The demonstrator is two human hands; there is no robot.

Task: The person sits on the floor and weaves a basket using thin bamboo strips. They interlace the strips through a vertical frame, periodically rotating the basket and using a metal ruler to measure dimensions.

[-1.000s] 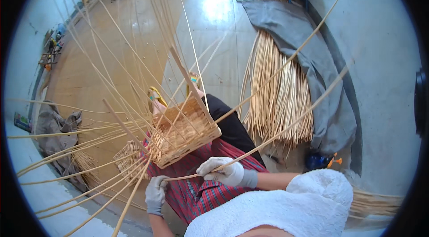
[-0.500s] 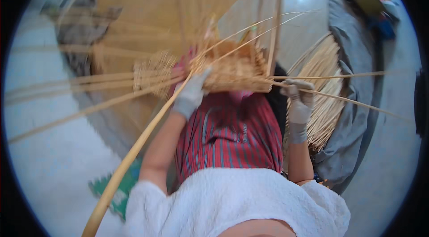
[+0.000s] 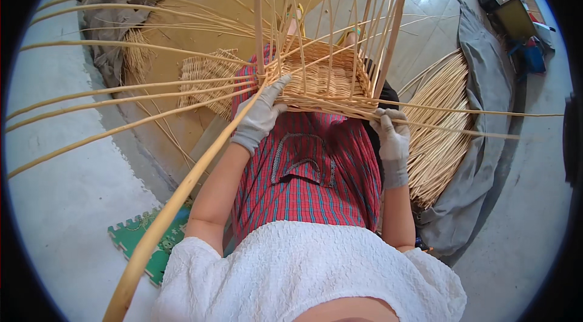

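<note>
A part-woven wicker basket (image 3: 328,76) rests over my red checked apron (image 3: 310,200), with upright sticks and long rods fanning out from it. My left hand (image 3: 261,112), in a grey-white glove, is closed on the basket's left front corner, beside a thick rod running toward the lower left. My right hand (image 3: 392,137), also gloved, has its fingers closed round a thin willow rod (image 3: 443,127) just outside the right front corner. My feet show behind the basket in yellow sandals.
A flat woven panel (image 3: 203,82) lies left of the basket. At right, a large bundle of rods (image 3: 440,158) lies on grey cloth (image 3: 477,79). More dark cloth (image 3: 115,30) is at upper left, a green foam mat (image 3: 146,243) at lower left, assorted items (image 3: 510,12) at top right.
The view has swung round, and the basket now sits more level and square before me. My left hand moved up to the basket's corner, my right hand outward to its right end.
</note>
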